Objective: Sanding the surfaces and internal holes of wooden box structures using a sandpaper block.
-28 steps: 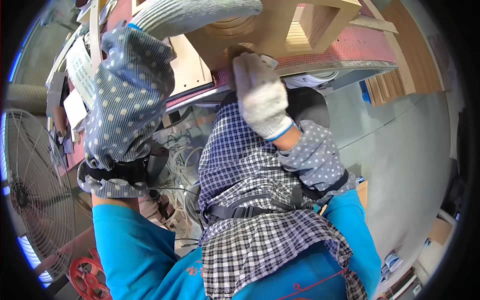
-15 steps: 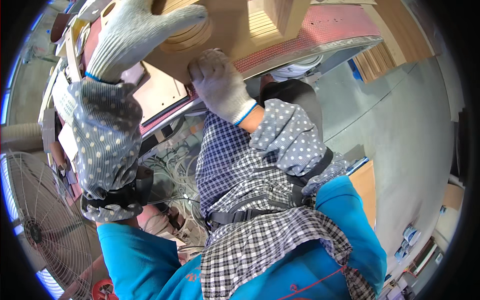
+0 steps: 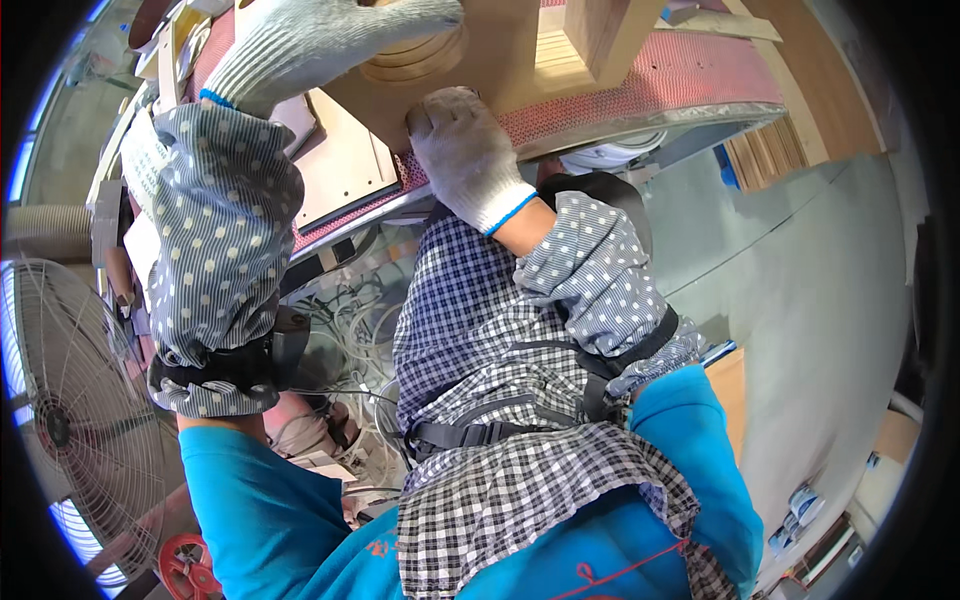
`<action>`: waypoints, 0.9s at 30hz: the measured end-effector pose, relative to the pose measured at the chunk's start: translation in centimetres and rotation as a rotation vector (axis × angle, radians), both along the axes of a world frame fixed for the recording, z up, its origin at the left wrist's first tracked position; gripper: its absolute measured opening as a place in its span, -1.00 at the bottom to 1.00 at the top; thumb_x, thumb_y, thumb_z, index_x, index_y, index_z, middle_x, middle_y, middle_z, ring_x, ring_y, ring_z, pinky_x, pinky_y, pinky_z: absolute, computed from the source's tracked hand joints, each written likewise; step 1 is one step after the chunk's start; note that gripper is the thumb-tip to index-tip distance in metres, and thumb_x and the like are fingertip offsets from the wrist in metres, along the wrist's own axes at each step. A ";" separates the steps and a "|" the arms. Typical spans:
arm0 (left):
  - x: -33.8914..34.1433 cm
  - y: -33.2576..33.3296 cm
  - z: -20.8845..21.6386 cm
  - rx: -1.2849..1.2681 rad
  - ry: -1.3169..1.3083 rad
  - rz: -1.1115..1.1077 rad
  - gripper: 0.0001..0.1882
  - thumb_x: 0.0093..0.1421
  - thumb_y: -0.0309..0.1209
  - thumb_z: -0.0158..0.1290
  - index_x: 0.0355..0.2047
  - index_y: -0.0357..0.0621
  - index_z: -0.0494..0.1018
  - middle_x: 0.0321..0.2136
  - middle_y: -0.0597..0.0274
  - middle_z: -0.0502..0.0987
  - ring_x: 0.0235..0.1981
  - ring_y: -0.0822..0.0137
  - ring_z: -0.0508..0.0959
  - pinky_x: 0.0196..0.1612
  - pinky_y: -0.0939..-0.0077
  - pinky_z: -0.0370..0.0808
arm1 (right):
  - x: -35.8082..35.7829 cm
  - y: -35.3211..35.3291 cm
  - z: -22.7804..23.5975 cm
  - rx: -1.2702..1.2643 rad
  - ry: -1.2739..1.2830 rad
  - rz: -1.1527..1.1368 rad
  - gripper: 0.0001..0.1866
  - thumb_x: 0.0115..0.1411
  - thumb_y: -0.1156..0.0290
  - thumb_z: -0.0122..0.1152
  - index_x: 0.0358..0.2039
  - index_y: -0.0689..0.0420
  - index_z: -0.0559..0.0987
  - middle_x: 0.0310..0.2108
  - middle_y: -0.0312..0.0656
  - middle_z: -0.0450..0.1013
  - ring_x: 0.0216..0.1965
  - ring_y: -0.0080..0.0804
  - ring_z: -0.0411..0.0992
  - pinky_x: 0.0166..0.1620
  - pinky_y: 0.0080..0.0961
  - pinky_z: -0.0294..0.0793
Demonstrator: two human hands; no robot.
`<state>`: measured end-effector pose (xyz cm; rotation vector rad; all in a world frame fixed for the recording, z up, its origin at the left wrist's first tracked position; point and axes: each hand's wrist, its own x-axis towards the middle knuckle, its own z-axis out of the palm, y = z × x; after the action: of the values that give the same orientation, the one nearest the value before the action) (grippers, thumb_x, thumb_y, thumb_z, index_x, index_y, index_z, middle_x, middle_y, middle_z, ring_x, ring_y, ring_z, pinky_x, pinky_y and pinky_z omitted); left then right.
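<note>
A light brown wooden panel (image 3: 500,70) lies on a red dimpled surface at the top of the head view. A round part with stacked, layered edges (image 3: 415,58) shows on it, and a box-like wooden opening (image 3: 565,65) is to its right. My right hand (image 3: 465,150), in a white knit glove, is closed with fingers curled at the panel's near edge. My left hand (image 3: 310,50), in a matching glove, reaches over the panel's left side. Its thumb stretches out across the round part; the other fingers are cut off by the top edge.
The red dimpled tabletop (image 3: 690,75) has a metal front edge. A pale board (image 3: 340,165) lies left of the panel. Stacked wooden strips (image 3: 765,152) stand at right. A large fan (image 3: 75,420) is at left, and tangled cables (image 3: 345,325) lie below the table.
The view has shifted slightly. My left hand has moved right and farther away over the panel. My right hand keeps its hold at the near edge, a little farther away.
</note>
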<state>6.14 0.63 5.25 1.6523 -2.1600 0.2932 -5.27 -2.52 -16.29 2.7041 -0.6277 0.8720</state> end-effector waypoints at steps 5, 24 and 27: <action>-0.3 0.4 0.2 0.236 -0.119 0.341 -0.16 0.20 0.19 0.12 0.23 -0.28 0.44 0.18 -0.17 0.50 0.21 -0.02 0.50 0.28 0.20 0.39 | -0.3 0.0 1.0 0.055 0.150 -0.074 -0.72 0.23 0.32 0.14 -0.09 0.14 0.58 -0.09 -0.10 0.58 0.03 -0.17 0.53 0.17 -0.24 0.42; -2.6 2.8 -0.9 -0.036 -0.185 0.297 -0.10 0.13 0.26 0.18 0.15 -0.36 0.47 0.05 -0.24 0.56 0.06 -0.11 0.60 0.17 0.14 0.50 | -3.2 0.3 1.6 0.005 0.113 0.004 -0.66 0.28 0.40 0.12 0.05 0.17 0.56 0.15 -0.13 0.48 0.23 -0.08 0.41 0.28 -0.20 0.44; -1.5 3.2 -0.6 0.006 -0.130 0.307 -0.10 0.13 0.26 0.18 0.15 -0.36 0.47 0.05 -0.24 0.56 0.06 -0.11 0.60 0.17 0.15 0.50 | -2.8 0.5 1.4 0.270 -0.040 0.032 -0.64 0.28 0.40 0.10 0.06 0.18 0.55 0.15 -0.11 0.48 0.28 -0.10 0.38 0.29 -0.18 0.41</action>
<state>4.67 3.80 4.70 2.0196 -1.9905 0.4948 -8.08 -1.98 -14.93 2.9481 -0.7630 0.9106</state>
